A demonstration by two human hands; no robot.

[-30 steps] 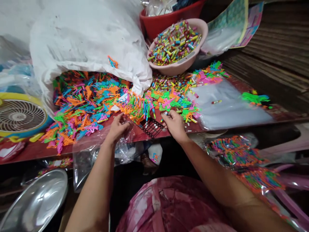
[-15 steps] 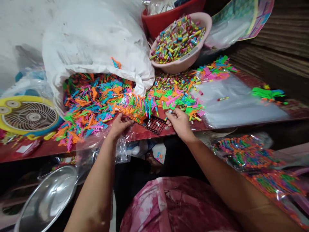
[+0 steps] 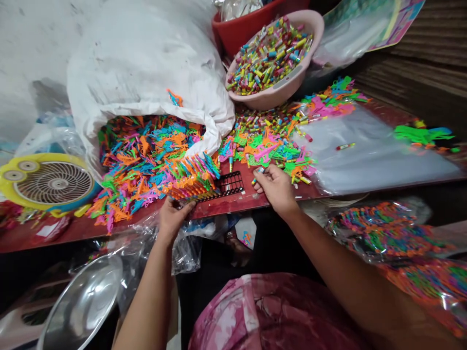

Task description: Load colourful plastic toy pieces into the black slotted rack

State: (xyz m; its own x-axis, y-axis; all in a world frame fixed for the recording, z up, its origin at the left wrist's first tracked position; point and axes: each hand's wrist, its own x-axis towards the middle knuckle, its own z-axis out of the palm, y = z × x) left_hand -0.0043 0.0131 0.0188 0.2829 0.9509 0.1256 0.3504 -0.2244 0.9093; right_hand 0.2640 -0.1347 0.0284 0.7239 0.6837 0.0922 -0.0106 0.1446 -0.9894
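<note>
My left hand (image 3: 174, 218) grips the near left end of a black grid rack (image 3: 232, 183) at the table's front edge. Brightly coloured plastic pieces (image 3: 193, 177) stand in tight rows in the rack's left part; its right-end cells are bare. Closed in a pinch, my right hand (image 3: 276, 188) is just right of the rack, apart from it. A small capped tube (image 3: 259, 170) with a whitish end shows between its thumb and fingers. Behind the rack lie loose gun-shaped plastic pieces (image 3: 266, 148) and more small tubes.
A white sack (image 3: 146, 73) spills plastic pieces at the left, beside a yellow fan (image 3: 54, 182). At the back a pink basin (image 3: 280, 95) holds many small tubes. Clear plastic sheets (image 3: 375, 165) cover the right side. A metal bowl (image 3: 82, 301) stands below the table.
The rack has shifted left and down with my left hand, its rows now showing more side-on. My right hand stays in nearly the same place, still pinching the tube. The view has shifted slightly.
</note>
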